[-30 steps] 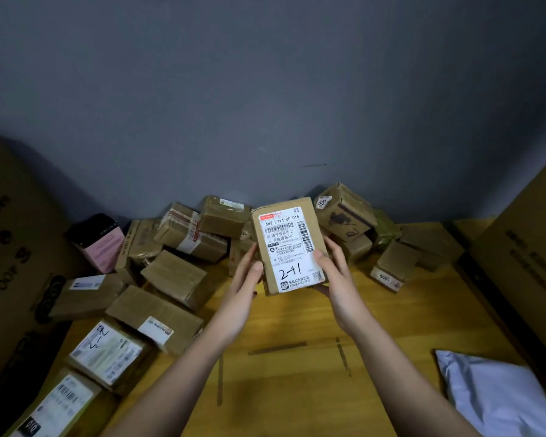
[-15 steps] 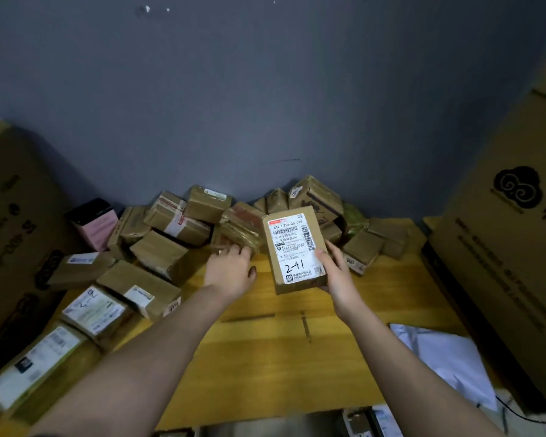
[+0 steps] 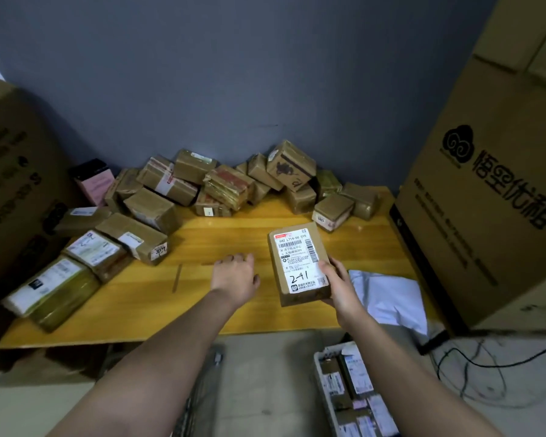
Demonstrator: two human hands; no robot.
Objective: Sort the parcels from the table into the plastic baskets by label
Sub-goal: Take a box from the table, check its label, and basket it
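Brown big boxes [image 3: 492, 190] stand at both sides of my view, and the biggest one is on the right. Between them is the yellow wood table [image 3: 202, 298]. At its back, against the grey wall, lies a pile [image 3: 234, 184] of small brown parcels, and more parcels sit along its left side. A white bag [image 3: 391, 298] lies on the table's right edge.

Down on the floor, just under my right arm, I see a basket [image 3: 320, 373] with labelled parcels in it already. Something dark is on the floor below my left arm, but I cannot tell what it is.

My right hand [image 3: 341, 287] holds one parcel [image 3: 298, 263] above the table, with my thumb on its label and my fingers curled under it. The label says 241 in pen. The parcel's long side points away from me, toward the wall.

My left hand [image 3: 235, 274] is just beside the parcel, palm down over the table, fingers loose and holding nothing.

I think the basket comes next. It lies below and close behind the parcel, on the same side as my right hand, so that hand is the nearer one to drop it in.
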